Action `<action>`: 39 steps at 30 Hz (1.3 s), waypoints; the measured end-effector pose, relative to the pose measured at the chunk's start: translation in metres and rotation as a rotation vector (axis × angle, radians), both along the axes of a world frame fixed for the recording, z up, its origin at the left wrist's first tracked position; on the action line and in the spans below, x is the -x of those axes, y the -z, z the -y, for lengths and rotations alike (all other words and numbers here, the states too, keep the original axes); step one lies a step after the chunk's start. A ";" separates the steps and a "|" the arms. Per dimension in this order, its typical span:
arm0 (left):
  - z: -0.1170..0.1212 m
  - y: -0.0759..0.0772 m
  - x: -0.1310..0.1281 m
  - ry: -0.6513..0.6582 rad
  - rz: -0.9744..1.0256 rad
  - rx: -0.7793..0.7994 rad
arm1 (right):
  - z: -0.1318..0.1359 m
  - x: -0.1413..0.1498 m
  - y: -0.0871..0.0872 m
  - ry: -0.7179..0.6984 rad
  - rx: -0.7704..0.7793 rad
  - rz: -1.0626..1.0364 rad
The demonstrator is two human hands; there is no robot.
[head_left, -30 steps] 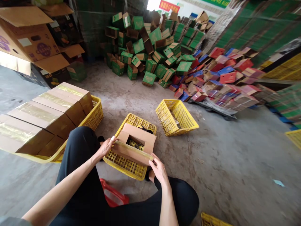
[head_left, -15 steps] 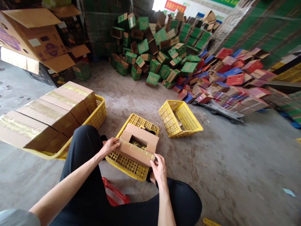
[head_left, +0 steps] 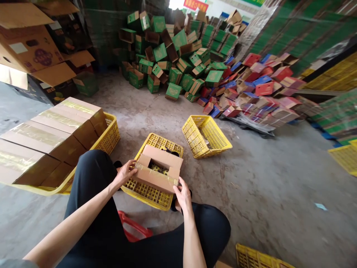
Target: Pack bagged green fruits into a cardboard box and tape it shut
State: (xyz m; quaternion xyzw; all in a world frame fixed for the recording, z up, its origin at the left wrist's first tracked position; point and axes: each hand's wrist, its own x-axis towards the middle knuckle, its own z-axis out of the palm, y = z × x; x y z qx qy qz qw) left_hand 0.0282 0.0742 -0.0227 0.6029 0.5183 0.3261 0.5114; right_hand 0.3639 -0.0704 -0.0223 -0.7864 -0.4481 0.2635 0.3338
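A small brown cardboard box [head_left: 156,178] lies on an upturned yellow plastic crate [head_left: 139,199] between my feet. My left hand [head_left: 126,173] grips the box's near left corner, thumb and fingers on the near flap. My right hand [head_left: 182,193] pinches the near right corner. A strip of clear yellowish tape runs along that flap. The short end flaps are folded in, and the far flap lies outward. Through the gap in the top I see a patch of yellow dotted with dark spots. Behind the box, a black and yellow object [head_left: 172,152] is partly hidden.
Left, a long yellow crate [head_left: 113,130] holds several taped cardboard boxes [head_left: 64,119]. A yellow basket [head_left: 206,136] stands tilted ahead right. A red plastic piece [head_left: 134,225] lies between my legs. Green boxes [head_left: 173,91] and red-blue boxes [head_left: 263,88] are heaped behind.
The near flap, raised at first, is now folded down flatter over the box top. Both hands have stayed at its corners. The whole view has shifted slightly as my head moved.
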 end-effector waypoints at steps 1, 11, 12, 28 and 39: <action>0.000 0.001 0.000 -0.001 0.008 0.012 | -0.001 0.000 0.002 0.013 0.002 -0.033; -0.005 0.003 -0.002 -0.027 0.009 0.030 | -0.044 -0.013 0.003 0.086 -0.054 -0.276; -0.005 0.002 -0.002 -0.024 0.010 0.032 | -0.049 -0.014 0.002 0.099 -0.065 -0.304; -0.008 0.005 -0.005 -0.040 0.030 0.042 | -0.061 -0.010 -0.015 0.241 -0.091 -0.444; -0.012 0.004 -0.006 -0.030 -0.024 0.015 | -0.059 -0.014 -0.016 0.234 -0.001 -0.380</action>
